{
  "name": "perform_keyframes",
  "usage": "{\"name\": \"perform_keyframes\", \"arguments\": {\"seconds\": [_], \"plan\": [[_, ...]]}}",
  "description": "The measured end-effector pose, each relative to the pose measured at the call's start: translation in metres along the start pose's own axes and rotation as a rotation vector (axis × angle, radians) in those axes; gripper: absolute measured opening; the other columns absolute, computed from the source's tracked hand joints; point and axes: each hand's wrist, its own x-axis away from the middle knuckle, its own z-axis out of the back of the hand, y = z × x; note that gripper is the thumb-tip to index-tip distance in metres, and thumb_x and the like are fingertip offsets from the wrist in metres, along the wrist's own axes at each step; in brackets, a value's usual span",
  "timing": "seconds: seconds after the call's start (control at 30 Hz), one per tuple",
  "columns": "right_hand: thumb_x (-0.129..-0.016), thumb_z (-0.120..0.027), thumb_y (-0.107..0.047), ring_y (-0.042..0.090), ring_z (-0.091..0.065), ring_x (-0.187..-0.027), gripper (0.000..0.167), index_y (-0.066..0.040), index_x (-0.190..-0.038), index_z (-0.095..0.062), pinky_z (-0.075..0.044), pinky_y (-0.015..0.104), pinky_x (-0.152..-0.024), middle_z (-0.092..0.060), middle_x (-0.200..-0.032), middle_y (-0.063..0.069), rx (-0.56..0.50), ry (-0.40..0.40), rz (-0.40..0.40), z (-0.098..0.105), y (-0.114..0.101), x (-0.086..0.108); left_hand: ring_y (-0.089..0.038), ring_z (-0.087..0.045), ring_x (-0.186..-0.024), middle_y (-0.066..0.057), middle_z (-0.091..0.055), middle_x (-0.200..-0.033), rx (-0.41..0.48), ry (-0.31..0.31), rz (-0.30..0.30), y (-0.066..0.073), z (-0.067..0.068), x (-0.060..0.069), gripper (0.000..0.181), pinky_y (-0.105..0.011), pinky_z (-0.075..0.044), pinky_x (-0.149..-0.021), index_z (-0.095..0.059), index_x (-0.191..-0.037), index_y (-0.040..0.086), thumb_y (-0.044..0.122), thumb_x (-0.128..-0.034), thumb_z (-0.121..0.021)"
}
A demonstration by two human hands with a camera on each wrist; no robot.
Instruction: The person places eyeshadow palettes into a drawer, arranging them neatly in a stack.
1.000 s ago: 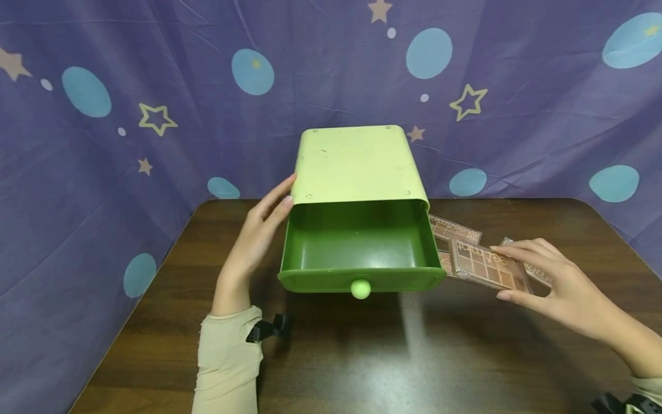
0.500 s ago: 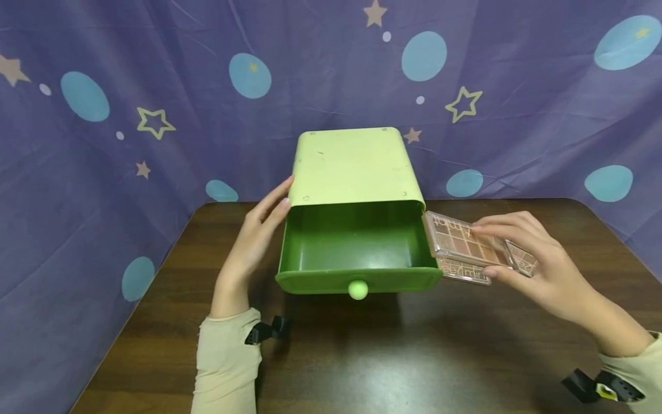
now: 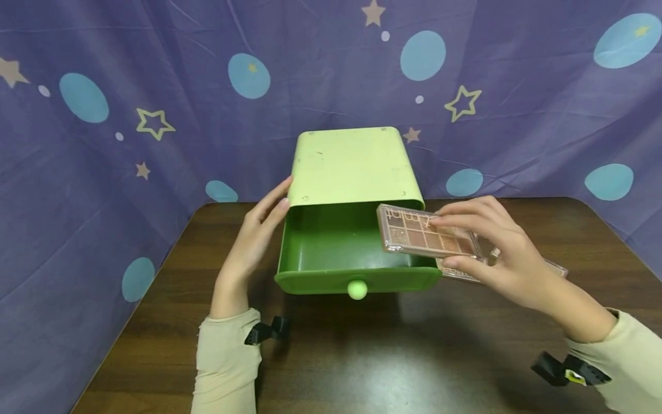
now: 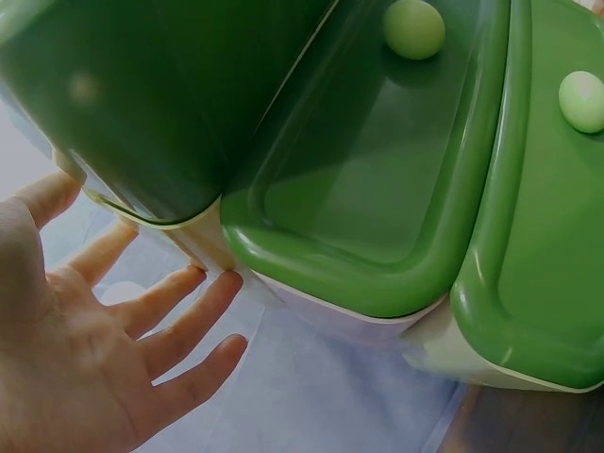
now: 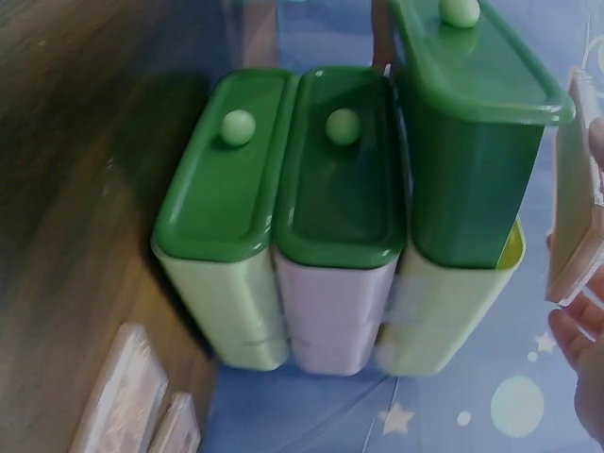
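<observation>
An eyeshadow palette [image 3: 421, 233] with a clear lid is pinched in my right hand [image 3: 509, 259], thumb below and fingers on top. It hangs over the right part of the pulled-out green drawer [image 3: 331, 244]. That drawer belongs to a pale green cabinet [image 3: 357, 172] and is the top one of three, as the right wrist view shows. My left hand [image 3: 245, 247] rests its fingertips against the cabinet's left side; in the left wrist view the fingers [image 4: 189, 326] are spread and fairly straight. The inside of the drawer's right end is partly hidden behind the palette.
Below are two closed drawers, the middle one [image 5: 344, 208] and the bottom one [image 5: 217, 198], each with a round knob. More palettes lie on the wooden table right of the cabinet, one [image 3: 457, 276] by the drawer. A patterned purple cloth [image 3: 336, 69] hangs behind.
My right hand has lifted the palette from the table beside the cabinet and carried it left over the open drawer. The left hand has stayed at the cabinet's side.
</observation>
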Motion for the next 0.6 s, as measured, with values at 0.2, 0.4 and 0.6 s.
{"name": "perform_keyframes", "arguments": {"seconds": [0.2, 0.4, 0.6], "plan": [[-0.087, -0.077, -0.033, 0.016, -0.046, -0.108, 0.043, -0.01, -0.123, -0.07, -0.034, 0.026, -0.083, -0.063, -0.124, 0.001, -0.003, -0.12, -0.038, -0.007, 0.001, -0.012, -0.008, -0.03, -0.142, 0.01, -0.039, -0.153, -0.007, -0.001, 0.01, 0.001, 0.001, 0.001, 0.046, -0.041, -0.028, -0.115, -0.044, -0.151, 0.025, 0.031, -0.1052, -0.047], [-0.084, -0.081, -0.019, 0.011, -0.044, -0.101, 0.043, -0.016, -0.125, -0.069, -0.036, 0.027, -0.074, -0.061, -0.125, -0.004, -0.014, -0.216, -0.036, -0.014, 0.002, -0.027, -0.009, -0.031, -0.142, 0.01, -0.04, -0.153, -0.005, 0.001, 0.012, 0.001, 0.001, 0.001, 0.046, -0.042, -0.03, -0.114, -0.044, -0.151, 0.025, 0.03, -0.1053, -0.047], [-0.083, -0.081, -0.018, 0.01, -0.046, -0.102, 0.044, -0.02, -0.125, -0.068, -0.037, 0.026, -0.074, -0.062, -0.125, -0.009, -0.047, -0.302, -0.017, -0.021, 0.006, -0.038, -0.009, -0.031, -0.142, 0.01, -0.04, -0.153, -0.008, 0.0, 0.015, 0.001, 0.0, 0.001, 0.046, -0.043, -0.03, -0.114, -0.043, -0.151, 0.025, 0.031, -0.1052, -0.047]]}}
